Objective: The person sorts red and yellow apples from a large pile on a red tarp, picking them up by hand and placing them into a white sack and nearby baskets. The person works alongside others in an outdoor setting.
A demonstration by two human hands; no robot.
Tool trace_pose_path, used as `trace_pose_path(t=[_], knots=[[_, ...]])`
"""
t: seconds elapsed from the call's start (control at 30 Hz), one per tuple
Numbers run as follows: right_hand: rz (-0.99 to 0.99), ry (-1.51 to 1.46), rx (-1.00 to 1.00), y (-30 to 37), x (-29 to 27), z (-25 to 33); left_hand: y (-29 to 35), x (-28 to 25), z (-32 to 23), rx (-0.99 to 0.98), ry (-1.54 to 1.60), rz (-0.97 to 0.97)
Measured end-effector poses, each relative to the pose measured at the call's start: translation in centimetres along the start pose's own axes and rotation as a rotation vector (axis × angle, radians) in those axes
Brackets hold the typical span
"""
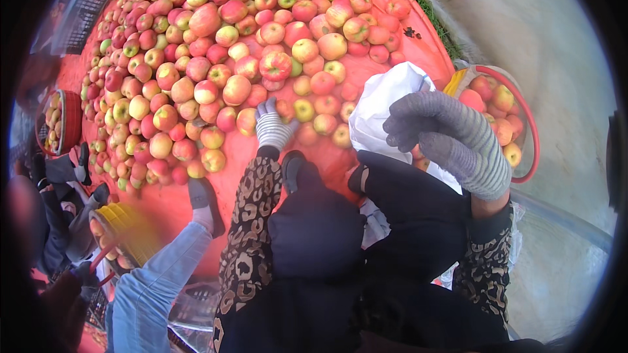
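Note:
My left hand [273, 129], in a striped grey-and-white knit glove, reaches to the near edge of a large apple heap [216, 78]. Its fingers and thumb are apart, beside a red apple [285, 111] that they seem to touch. Above a white bag [383, 101] between my knees and the heap hovers my right hand [458, 140], in a similar glove. Its fingers bend loosely, apart from the thumb, with nothing visible in them. Apples show just under that hand, partly hidden by it.
Apples lie on an orange-red sheet [239, 153]. To my right stands a red-handled basket of apples [502, 101]. At left are a yellow basket [127, 229], a red basket [70, 121] and a dark crate [90, 13]. Another person's jeans-clad leg [160, 274] extends nearby.

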State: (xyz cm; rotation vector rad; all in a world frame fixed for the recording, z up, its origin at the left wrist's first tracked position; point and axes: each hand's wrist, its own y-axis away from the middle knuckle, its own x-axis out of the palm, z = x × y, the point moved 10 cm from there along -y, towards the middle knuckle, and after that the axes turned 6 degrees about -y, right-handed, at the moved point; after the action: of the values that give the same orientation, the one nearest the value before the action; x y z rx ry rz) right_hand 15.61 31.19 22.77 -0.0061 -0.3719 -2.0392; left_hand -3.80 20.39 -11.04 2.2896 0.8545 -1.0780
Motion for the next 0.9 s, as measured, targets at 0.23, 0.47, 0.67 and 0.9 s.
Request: trace_pose_path(t=[0.23, 0.47, 0.67, 0.9], knots=[[-0.030, 0.000, 0.172, -4.2, -4.4, -6.6, 5.9, 3.0, -3.2, -0.522, 1.904, 0.734], [0.132, -0.376, 0.244, -7.0, -3.0, -21.3, 6.0, 4.0, -7.0, -0.579, 1.669, 0.760], [0.009, -0.898, 0.335, -5.3, -3.1, -21.1, 2.2, 0.3, -10.6, -0.034, 0.737, 0.267], [-0.072, -1.483, 0.382, -4.4, -7.4, -26.7, -0.5, 7.5, -8.4, 0.322, -0.296, 0.365]])
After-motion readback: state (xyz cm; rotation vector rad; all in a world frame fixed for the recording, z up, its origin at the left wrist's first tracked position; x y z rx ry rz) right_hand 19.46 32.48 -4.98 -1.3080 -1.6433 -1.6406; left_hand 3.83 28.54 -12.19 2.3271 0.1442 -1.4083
